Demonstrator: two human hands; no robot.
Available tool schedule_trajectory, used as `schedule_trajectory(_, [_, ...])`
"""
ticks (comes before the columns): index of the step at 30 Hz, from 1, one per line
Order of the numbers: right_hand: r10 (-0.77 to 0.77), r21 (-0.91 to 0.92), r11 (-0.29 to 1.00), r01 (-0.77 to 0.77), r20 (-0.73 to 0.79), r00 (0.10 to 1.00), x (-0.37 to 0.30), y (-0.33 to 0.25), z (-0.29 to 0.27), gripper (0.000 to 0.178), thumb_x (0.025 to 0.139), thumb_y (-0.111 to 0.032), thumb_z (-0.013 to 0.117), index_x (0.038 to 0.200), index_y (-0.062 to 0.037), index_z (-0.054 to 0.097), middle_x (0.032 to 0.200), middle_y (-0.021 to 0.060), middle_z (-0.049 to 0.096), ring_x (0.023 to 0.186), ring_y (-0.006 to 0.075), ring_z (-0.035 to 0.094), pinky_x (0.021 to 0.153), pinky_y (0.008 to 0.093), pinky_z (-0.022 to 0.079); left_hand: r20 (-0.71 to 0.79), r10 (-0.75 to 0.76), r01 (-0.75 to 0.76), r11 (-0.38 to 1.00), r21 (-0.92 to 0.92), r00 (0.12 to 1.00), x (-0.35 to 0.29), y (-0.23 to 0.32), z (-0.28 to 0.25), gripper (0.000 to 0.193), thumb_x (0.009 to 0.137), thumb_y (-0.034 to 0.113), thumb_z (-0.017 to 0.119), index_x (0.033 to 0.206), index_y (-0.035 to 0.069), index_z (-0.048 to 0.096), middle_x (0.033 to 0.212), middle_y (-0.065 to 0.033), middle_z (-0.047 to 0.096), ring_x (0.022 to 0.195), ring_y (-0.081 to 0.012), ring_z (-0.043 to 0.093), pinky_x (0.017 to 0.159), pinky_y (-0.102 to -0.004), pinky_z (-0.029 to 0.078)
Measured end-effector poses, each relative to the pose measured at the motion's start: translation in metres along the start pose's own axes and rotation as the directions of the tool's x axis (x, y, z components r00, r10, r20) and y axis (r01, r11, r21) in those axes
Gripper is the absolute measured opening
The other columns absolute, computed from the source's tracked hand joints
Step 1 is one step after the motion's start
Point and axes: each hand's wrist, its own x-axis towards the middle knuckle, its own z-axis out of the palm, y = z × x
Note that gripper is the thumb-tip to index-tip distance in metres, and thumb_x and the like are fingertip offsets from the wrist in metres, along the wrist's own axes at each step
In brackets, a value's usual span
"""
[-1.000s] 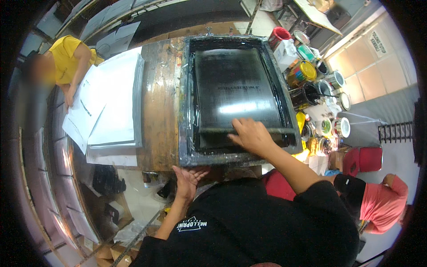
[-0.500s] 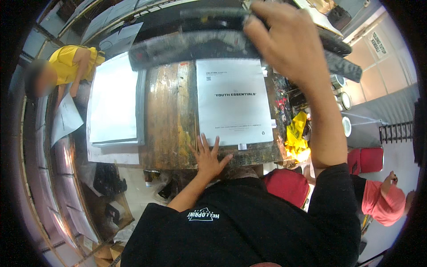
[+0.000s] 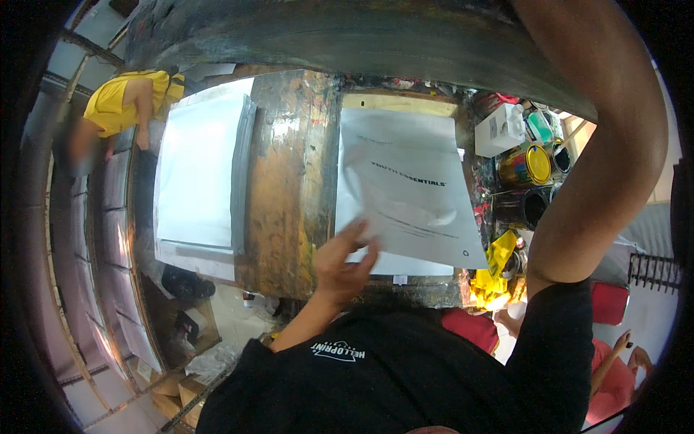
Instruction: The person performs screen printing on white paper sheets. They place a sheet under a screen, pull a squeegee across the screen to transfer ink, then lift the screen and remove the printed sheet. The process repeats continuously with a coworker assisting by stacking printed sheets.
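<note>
A white printed sheet [image 3: 419, 206] lies tilted over the right part of the worktable, its left side curling up and blurred. My left hand [image 3: 341, 266] has its fingers closed at the sheet's near left corner. Beneath it, another white surface and a pale yellow strip [image 3: 397, 103] show. My right forearm reaches up past the top edge, so the right hand is out of sight. Across the top spans a large dark, ink-stained panel [image 3: 325, 36], close to the raised arm.
On the left of the table rests a stack of white sheets [image 3: 199, 173]. Paint cans [image 3: 535, 165], a white container [image 3: 500, 130] and a yellow cloth [image 3: 495, 267] stand or lie along the right. A person in yellow [image 3: 119, 105] is at the far left beside racks [image 3: 119, 249].
The dark panel has risen toward me, with my right arm reaching higher. My left hand went from flat and spread to closed at the sheet, which has turned and lifted on its left side.
</note>
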Motion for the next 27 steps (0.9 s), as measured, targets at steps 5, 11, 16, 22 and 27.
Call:
schedule_trajectory(5, [0.057, -0.042, 0.997, -0.058, -0.021, 0.998, -0.012, -0.002, 0.006, 0.045, 0.091, -0.035, 0.047, 0.079, 0.0045, 0.062, 0.073, 0.0209, 0.064, 0.071, 0.0351, 0.062, 0.075, 0.0465, 0.049, -0.119, -0.436, 0.386, 0.873, -0.299, 0.892, -0.017, -0.115, -0.1, 0.064, 0.078, -0.006, 0.065, 0.141, -0.001, 0.055, 0.105, -0.0149, 0.072, 0.08, -0.0118, 0.067, 0.061, -0.0275, 0.054])
schedule_trajectory(11, [0.0, -0.081, 0.997, -0.008, -0.097, 0.995, -0.042, -0.012, 0.025, 0.043, 0.091, -0.035, 0.047, 0.077, 0.0031, 0.06, 0.073, 0.02, 0.064, 0.073, 0.0355, 0.063, 0.078, 0.0472, 0.049, -0.082, -0.307, 0.306, 0.814, 0.494, 0.948, 0.008, -0.33, -0.359, 0.074, 0.071, 0.001, 0.069, 0.143, 0.008, 0.056, 0.107, -0.0144, 0.073, 0.08, -0.0233, 0.068, 0.072, -0.0388, 0.055])
schedule_trajectory(16, [-0.112, -0.288, 0.956, 0.049, -0.209, 0.972, -0.097, 0.002, 0.054, 0.042, 0.091, -0.035, 0.054, 0.114, 0.0003, 0.054, 0.084, 0.0251, 0.065, 0.085, 0.0436, 0.063, 0.084, 0.0536, 0.045, 0.142, -0.462, 0.425, 0.876, 0.229, 0.876, 0.07, -0.185, -0.265, 0.07, 0.078, 0.023, 0.086, 0.135, -0.003, 0.056, 0.115, -0.0227, 0.072, 0.109, -0.0332, 0.07, 0.095, -0.0447, 0.054])
schedule_trajectory(22, [-0.045, -0.214, 0.954, 0.208, 0.585, 0.809, -0.258, -0.002, 0.127, 0.049, 0.092, -0.051, 0.064, 0.112, -0.0067, 0.071, 0.107, 0.0129, 0.062, 0.105, 0.0324, 0.057, 0.091, 0.0488, 0.044, 0.521, -0.342, 0.41, -0.347, -0.843, 0.782, -0.117, 0.019, -0.104, 0.126, 0.082, 0.091, 0.041, 0.153, -0.01, 0.017, 0.152, -0.027, 0.039, 0.147, -0.0406, 0.035, 0.122, -0.0537, 0.028])
schedule_trajectory(27, [0.051, 0.04, 0.996, -0.081, 0.486, 0.872, -0.408, 0.033, 0.285, 0.038, 0.087, -0.045, 0.072, 0.11, -0.0145, 0.069, 0.103, 0.0117, 0.064, 0.1, 0.0329, 0.061, 0.081, 0.0477, 0.051, 0.793, -0.445, 0.751, -0.324, -0.575, 0.416, -0.178, -0.103, -0.023, 0.134, 0.081, 0.094, 0.038, 0.156, -0.01, 0.001, 0.158, -0.0348, 0.023, 0.149, -0.043, 0.028, 0.122, -0.0508, 0.029])
